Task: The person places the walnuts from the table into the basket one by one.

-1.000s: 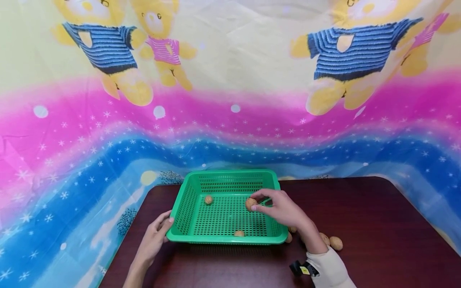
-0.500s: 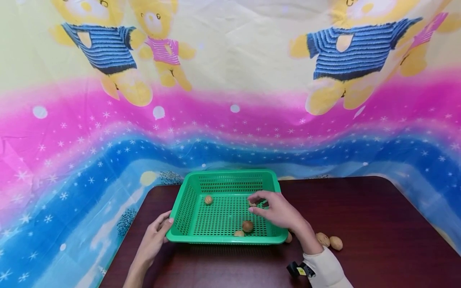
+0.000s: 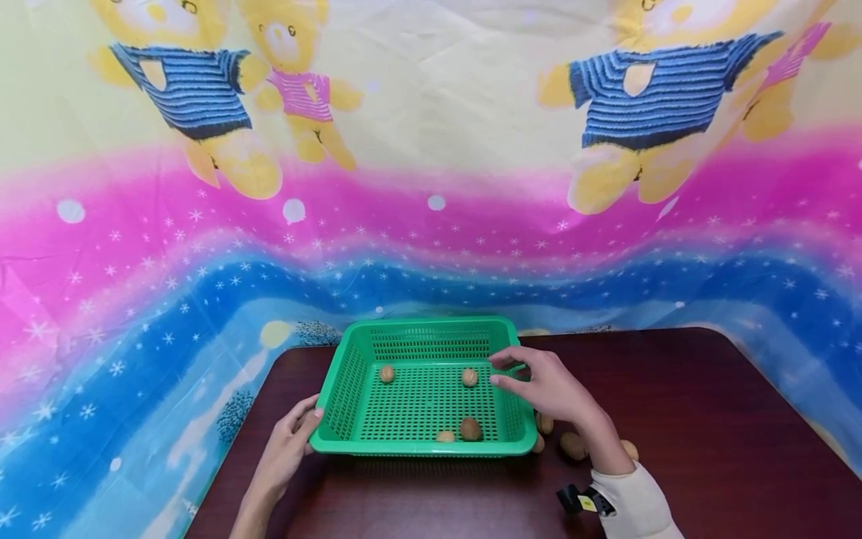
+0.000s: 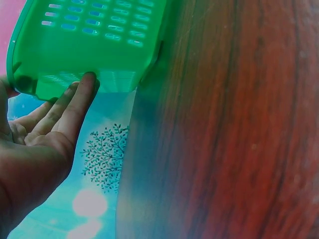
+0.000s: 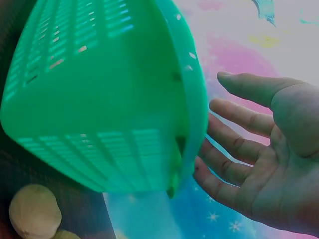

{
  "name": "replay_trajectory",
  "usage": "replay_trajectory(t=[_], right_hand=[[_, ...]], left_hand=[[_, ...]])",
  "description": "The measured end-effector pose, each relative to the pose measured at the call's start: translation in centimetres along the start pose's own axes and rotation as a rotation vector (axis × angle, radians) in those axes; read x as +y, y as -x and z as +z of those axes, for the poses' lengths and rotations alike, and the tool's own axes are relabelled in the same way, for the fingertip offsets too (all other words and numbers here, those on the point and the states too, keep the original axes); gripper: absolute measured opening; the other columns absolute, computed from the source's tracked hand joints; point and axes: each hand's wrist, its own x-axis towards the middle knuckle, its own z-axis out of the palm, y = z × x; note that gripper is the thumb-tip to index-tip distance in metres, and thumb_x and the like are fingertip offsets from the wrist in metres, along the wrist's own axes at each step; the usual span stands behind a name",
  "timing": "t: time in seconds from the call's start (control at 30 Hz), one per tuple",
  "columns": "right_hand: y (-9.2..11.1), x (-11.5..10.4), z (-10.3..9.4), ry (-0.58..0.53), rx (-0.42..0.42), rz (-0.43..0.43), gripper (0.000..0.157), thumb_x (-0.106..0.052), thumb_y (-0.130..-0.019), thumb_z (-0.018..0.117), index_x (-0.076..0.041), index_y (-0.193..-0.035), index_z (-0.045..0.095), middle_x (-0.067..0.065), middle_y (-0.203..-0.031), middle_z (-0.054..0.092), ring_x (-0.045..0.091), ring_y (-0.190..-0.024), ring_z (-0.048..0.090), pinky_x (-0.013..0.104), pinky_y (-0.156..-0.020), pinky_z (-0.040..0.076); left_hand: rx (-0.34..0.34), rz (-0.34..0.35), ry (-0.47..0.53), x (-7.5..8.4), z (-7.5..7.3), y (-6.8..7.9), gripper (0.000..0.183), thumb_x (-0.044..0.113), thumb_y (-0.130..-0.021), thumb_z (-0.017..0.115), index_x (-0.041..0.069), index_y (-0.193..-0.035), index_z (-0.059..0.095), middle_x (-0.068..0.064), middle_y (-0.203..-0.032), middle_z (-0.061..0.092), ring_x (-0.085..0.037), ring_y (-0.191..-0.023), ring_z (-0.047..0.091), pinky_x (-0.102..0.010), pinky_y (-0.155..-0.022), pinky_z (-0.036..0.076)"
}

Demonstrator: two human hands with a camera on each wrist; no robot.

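Note:
A green plastic basket (image 3: 424,448) with slotted walls sits on the table. My left hand (image 3: 286,442) holds its left rim, thumb over the top edge. In the left wrist view, the fingers of that hand (image 4: 47,134) lie against the outer wall. My right hand (image 3: 548,382) is above the basket's right side with thumb and fingers spread and nothing between them. Inside the basket are several walnuts: one at the back left (image 3: 387,373), one near my right fingertips (image 3: 469,377), a darker walnut (image 3: 471,429) and a partly hidden walnut (image 3: 446,436) along the front.
Several walnuts lie on the dark wooden table (image 3: 707,404) right of the basket, among them a walnut (image 3: 574,446) beside my right wrist and another walnut (image 5: 35,211) in the right wrist view. A bear-print cloth (image 3: 431,247) hangs behind the table.
My right hand has let go of walnuts into the basket: one has rolled to the front, another lies near the fingertips. The hand has since drawn back rightward. My left hand stays put.

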Motion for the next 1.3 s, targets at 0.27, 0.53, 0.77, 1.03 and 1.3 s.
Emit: replay_trajectory(t=[0.27,0.53,0.77,1.03,1.3], right_hand=[[0.7,0.7,-1.0,0.01,0.006,0.018,0.037,-0.029,-0.104,0.074,-0.014,-0.137,0.071,0.007,-0.133,0.075,0.028,-0.12,0.072,0.035,-0.094,0.06],[1.8,1.9,-2.4,0.002,0.028,0.055,0.038,-0.031,-0.104,0.074,-0.01,-0.136,0.071,0.009,-0.129,0.076,0.023,-0.116,0.073,0.032,-0.091,0.062],[3.3,3.7,-3.5,0.062,0.055,0.081,0.034,-0.034,-0.103,0.075,-0.014,-0.131,0.074,0.008,-0.127,0.077,0.025,-0.118,0.074,0.042,-0.093,0.062],[5.0,5.7,-4.9,0.138,0.058,0.1,0.033,-0.037,-0.104,0.074,-0.016,-0.13,0.074,0.003,-0.124,0.078,0.029,-0.118,0.073,0.046,-0.091,0.062],[7.2,7.7,-6.2,0.154,0.025,0.149,0.033,-0.039,-0.104,0.073,-0.017,-0.129,0.075,0.004,-0.121,0.079,0.023,-0.109,0.075,0.028,-0.08,0.058]], left_hand=[[-0.008,0.006,-0.014,0.1,-0.1,0.1,0.06,0.041,-0.115,0.052,0.008,-0.164,0.041,-0.027,-0.15,0.06,-0.014,-0.101,0.076,-0.033,-0.08,0.064],[-0.007,0.014,-0.001,-0.3,-0.1,-0.1,0.058,0.039,-0.115,0.053,0.007,-0.162,0.043,-0.028,-0.148,0.061,-0.014,-0.103,0.077,-0.034,-0.082,0.066],[-0.001,-0.007,0.009,-0.4,0.0,-0.2,0.059,0.04,-0.114,0.054,0.009,-0.163,0.043,-0.027,-0.15,0.06,-0.016,-0.106,0.077,-0.035,-0.083,0.065],[-0.002,-0.009,0.007,-0.3,-0.1,-0.1,0.059,0.04,-0.115,0.053,0.009,-0.163,0.042,-0.028,-0.15,0.059,-0.016,-0.105,0.077,-0.035,-0.082,0.065],[-0.006,-0.006,0.011,0.0,0.0,0.0,0.058,0.04,-0.115,0.052,0.009,-0.163,0.042,-0.027,-0.15,0.06,-0.015,-0.105,0.077,-0.034,-0.082,0.065]])
